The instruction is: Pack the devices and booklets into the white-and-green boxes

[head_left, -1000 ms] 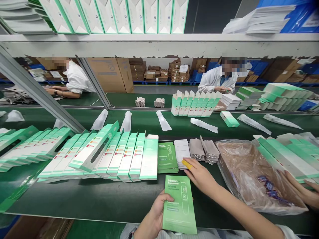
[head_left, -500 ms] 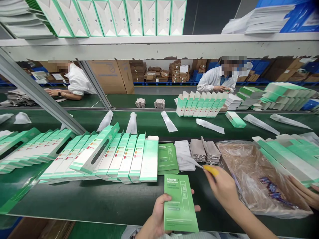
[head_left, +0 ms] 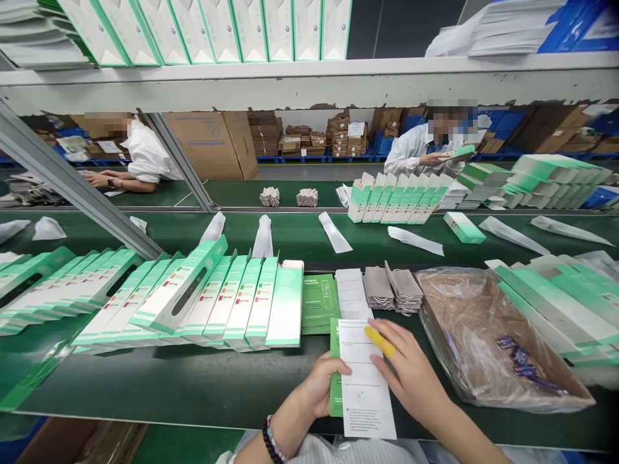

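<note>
My left hand (head_left: 322, 386) grips a green thermometer booklet (head_left: 334, 367) with its thumb on top. A white printed leaflet (head_left: 365, 386) lies over most of the booklet, and the left thumb presses its edge. At the leaflet's upper right, my right hand (head_left: 403, 364), with yellow tape on one finger, has its fingers on the sheet. Beyond the hands lie more green booklets (head_left: 319, 303), a stack of white leaflets (head_left: 351, 293) and folded grey-beige pouches (head_left: 394, 290).
Open green-white boxes (head_left: 261, 303) lean in a row at left. A plastic-lined carton (head_left: 483, 335) with small dark packets (head_left: 525, 364) sits at right, near more boxes (head_left: 541, 309). White sleeves (head_left: 336, 232) lie on the green belt. A shelf (head_left: 309, 87) crosses overhead; two people work opposite.
My right hand has brought the white leaflet from the stack down onto the booklet in my left hand. The sleeves on the belt have shifted right. The other person's hand at far right has left view.
</note>
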A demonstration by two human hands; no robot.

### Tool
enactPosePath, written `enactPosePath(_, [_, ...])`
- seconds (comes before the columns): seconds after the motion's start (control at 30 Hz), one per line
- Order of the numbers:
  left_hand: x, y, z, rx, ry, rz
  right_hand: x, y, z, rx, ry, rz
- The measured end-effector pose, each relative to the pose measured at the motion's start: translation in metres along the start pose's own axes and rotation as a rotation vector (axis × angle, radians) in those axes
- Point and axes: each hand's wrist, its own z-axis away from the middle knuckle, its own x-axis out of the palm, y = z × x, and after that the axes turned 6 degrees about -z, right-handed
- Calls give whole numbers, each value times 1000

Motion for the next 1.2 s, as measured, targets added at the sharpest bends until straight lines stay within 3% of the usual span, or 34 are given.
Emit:
enactPosePath(0.23, [7,3,-1,59,113,-104,35,10,-6,98,88,55])
enactPosePath(0.33, [6,2,-2,67,207,-167,28,28,-11,146,173,76])
enactPosePath(0.47, [2,-2,-3,20,221,-161,6,78,-39,367,337,330])
enactPosePath(0.6, [0,-6,-1,-29,282,-148,0,118,-65,464,231,478])
enactPosePath(0.7, [-2,-7,3,-70,298,-150,0,131,-64,512,192,524])
enactPosePath(0.9, [-5,-9,5,0,211,-161,-5,142,-41,656,151,619])
enactPosePath(1.2, [-9,-5,-2,59,245,-180,2,144,-37,664,170,579])
